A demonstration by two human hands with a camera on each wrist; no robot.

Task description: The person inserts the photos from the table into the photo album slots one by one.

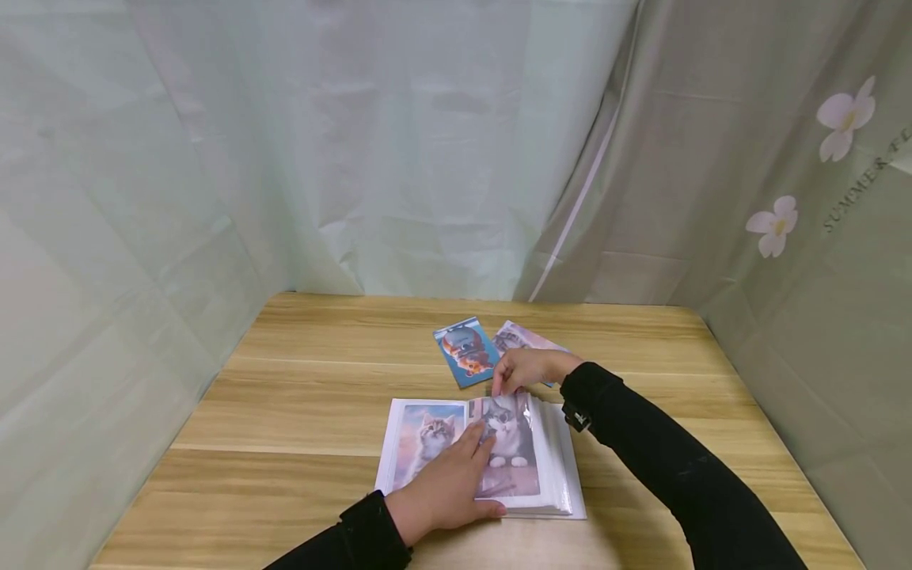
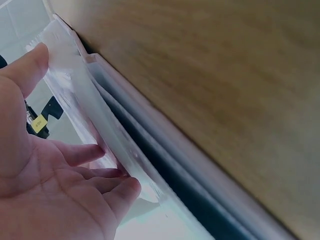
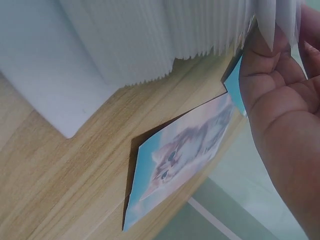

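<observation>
A white photo album lies spread on the wooden table, a kitten picture on its left page. On the right page a grey-and-white cat picture shows under shiny clear plastic. My left hand rests on this page near the spine, fingers extended and thumb by the lower edge. At the page's top edge, my right hand pinches the album page. Whether it also grips the picture is hidden. In the left wrist view, the fingers lie along the plastic pages.
Behind the album lie a blue card with a cartoon animal and a pink kitten card, partly covered by the right hand. Pale curtains enclose the wooden table at the back and sides.
</observation>
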